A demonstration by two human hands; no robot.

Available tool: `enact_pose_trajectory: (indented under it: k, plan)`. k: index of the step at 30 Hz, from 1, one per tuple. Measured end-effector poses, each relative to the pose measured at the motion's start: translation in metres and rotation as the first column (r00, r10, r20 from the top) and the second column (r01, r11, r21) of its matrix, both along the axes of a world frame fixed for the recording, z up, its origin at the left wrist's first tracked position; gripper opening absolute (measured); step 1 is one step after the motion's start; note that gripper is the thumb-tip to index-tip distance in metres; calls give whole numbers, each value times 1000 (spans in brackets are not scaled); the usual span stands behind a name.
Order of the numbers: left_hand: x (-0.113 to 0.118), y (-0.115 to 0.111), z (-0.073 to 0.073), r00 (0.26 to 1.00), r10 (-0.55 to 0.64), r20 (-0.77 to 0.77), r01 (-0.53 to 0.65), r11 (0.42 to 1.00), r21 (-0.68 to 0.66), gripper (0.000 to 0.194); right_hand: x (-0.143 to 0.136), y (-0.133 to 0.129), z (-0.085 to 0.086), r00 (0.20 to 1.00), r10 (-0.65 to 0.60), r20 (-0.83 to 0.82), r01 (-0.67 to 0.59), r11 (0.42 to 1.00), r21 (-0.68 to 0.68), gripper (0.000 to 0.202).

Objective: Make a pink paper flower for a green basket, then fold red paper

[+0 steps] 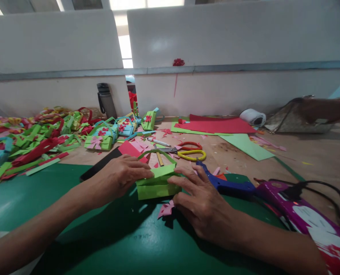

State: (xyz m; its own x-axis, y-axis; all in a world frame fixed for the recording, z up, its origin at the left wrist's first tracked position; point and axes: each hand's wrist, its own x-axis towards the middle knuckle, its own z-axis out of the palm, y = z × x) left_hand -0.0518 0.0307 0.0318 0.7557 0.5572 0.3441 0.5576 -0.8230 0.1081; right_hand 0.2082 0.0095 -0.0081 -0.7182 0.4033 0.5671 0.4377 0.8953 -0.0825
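A small light-green folded-paper bag (pixel 160 190) with a thin paper handle stands in front of me on the green mat. My left hand (pixel 120 173) grips its upper left edge, fingers bent together. My right hand (pixel 200 198) has its upper fingers against the bag's right side. Between the lower fingers and thumb of that hand is a pink paper flower (pixel 165 209), held just above the mat with a shadow beneath. Behind the bag lie scissors (pixel 191 152) with red and yellow handles, a white pen (pixel 158 142) and a yellow cutter (pixel 160 159).
A blue glue gun (pixel 232 187) lies right of my right hand, near a purple power strip (pixel 284 202) with cables. Finished paper bags (pixel 99 139) and colourful paper pieces pile up at the left. Red paper sheets (pixel 221 124), a bottle (pixel 107 101) and a handbag (pixel 304 114) stand further back.
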Motion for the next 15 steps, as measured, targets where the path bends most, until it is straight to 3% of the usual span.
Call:
enact_pose_trajectory:
  k: [7,15]
  plan:
    - [-4,-2,-4,1000,-20,-10,20,1000,6,33,0,-1,2,1000,-20,0,20,1000,5,12]
    - [-5,-11,0,992,-12,-128,15,1000,18,43,-1,-2,-1,998,-55,42,51,993,103,13]
